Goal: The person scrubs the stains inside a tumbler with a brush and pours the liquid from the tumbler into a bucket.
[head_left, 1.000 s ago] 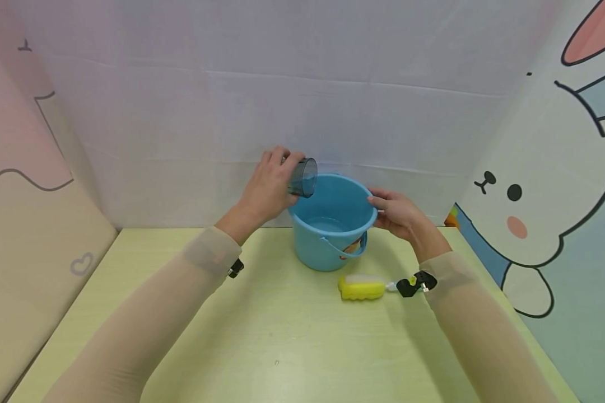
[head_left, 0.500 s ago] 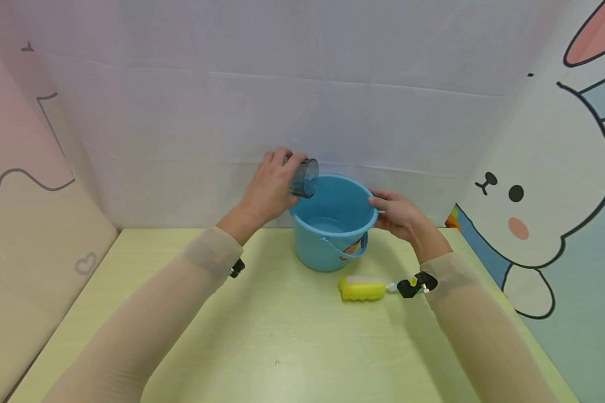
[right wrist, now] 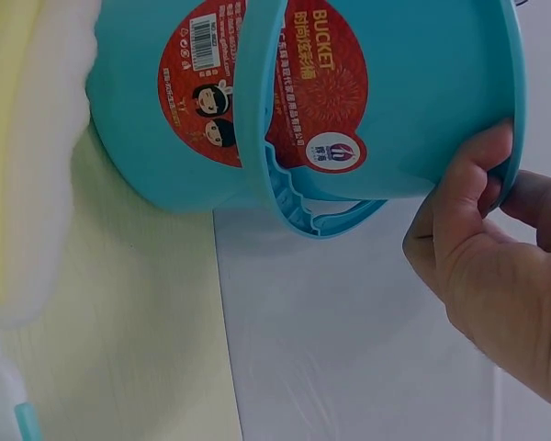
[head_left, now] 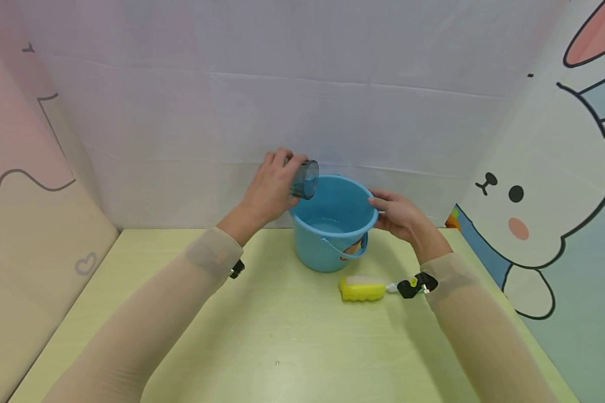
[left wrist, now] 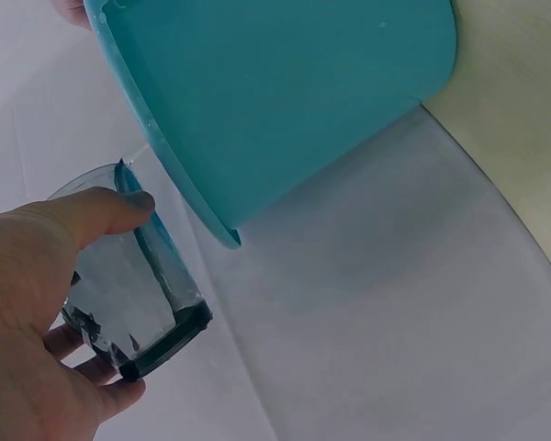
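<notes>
At the left rim of the blue bucket (head_left: pixel 315 254), gripping a tilted glass (head_left: pixel 304 180) in the left hand (head_left: pixel 268 189); showing a red label (right wrist: pixel 326 101) reading "BUCKET" behind the handle (right wrist: pixel 254 92); beyond a yellow sponge (head_left: pixel 361 290), pinching the rim with the right hand (head_left: pixel 397 215).

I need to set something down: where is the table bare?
Bare table: in front of the yellow sponge, between the right sleeve and left sleeve, save a small speck; and from left sleeve to the table's left edge. Crowded: around the blue bucket, which the right hand grips, the sponge close in front.
</notes>
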Demonstrator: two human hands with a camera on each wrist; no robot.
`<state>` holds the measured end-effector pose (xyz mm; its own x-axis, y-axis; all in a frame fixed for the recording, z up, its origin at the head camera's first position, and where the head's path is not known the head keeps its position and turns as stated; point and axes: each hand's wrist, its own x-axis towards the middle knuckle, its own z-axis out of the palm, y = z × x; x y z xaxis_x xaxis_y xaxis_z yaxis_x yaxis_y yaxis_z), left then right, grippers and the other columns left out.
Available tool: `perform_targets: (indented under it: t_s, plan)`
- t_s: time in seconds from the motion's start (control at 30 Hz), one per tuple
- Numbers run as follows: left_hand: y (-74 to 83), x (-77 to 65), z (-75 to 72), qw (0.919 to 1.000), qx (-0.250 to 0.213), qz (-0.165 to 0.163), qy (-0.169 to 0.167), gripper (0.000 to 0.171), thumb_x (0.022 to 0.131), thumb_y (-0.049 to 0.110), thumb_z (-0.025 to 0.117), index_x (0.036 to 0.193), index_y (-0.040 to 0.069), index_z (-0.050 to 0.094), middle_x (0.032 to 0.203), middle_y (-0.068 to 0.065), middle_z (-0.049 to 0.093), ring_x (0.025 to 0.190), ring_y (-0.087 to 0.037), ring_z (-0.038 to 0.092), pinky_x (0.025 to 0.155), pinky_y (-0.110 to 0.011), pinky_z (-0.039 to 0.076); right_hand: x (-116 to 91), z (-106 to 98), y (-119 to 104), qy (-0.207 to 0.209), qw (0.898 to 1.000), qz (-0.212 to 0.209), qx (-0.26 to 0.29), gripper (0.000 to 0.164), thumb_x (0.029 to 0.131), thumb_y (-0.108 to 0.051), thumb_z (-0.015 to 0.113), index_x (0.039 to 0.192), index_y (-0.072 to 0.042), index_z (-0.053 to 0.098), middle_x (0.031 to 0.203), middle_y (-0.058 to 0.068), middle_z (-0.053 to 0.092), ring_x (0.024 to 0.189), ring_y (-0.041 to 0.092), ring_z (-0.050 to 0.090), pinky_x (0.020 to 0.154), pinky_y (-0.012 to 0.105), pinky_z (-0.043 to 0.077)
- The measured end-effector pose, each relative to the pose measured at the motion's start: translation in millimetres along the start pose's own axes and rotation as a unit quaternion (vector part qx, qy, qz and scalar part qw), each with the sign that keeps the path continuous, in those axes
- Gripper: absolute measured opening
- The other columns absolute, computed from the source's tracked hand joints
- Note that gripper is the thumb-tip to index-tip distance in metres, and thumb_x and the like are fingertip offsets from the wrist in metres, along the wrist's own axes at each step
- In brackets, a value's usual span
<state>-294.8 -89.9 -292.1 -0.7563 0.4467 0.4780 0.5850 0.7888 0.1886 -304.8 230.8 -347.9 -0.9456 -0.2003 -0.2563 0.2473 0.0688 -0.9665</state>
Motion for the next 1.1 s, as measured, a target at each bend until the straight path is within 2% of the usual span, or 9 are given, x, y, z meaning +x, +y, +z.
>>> perform_targets:
  t_s: [0.33, 0.6, 1.1]
  plan:
    - [1.0, -0.6, -0.8, 0.9999, 0.008, 0.008, -0.004, 0.086, 0.08, 0.012, 0.095, 0.153, 0.012, 0.05, 0.141, -0.018, 0.048, 0.127, -0.039, 0.045, 0.105, -0.052, 0.048, -0.4, 0.2, 0.0, -0.001, 1.0, 0.002, 0.004, 0.058, 0.115, -0.021, 0.048, 0.169, -0.012, 0.028, 0.163, 0.019, 0.04, 0.135, 0.039, 0.055, 0.1, 0.038, 0.058]
    - [0.6, -0.7, -0.9, 0.9999, 0.009, 0.013, -0.004, 0.086, 0.08, 0.012, 0.095, 0.152, 0.011, 0.05, 0.141, -0.018, 0.049, 0.127, -0.039, 0.046, 0.107, -0.052, 0.047, -0.9, 0.7, -0.1, 0.0, 1.0, 0.001, 0.005, 0.058, 0.115, -0.021, 0.049, 0.169, -0.012, 0.029, 0.162, 0.019, 0.041, 0.126, 0.033, 0.061, 0.088, 0.03, 0.061]
    - [0.3, -1.3, 0.6, 0.9998, 0.014, 0.016, 0.0, 0.085, 0.081, 0.011, 0.095, 0.153, 0.01, 0.05, 0.143, -0.019, 0.049, 0.128, -0.039, 0.046, 0.106, -0.052, 0.047, -2.3, 1.2, -0.4, 0.0, 1.0, 0.0, 0.0, 0.058, 0.115, -0.02, 0.049, 0.169, -0.011, 0.029, 0.16, 0.02, 0.042, 0.115, 0.028, 0.066, 0.083, 0.027, 0.062]
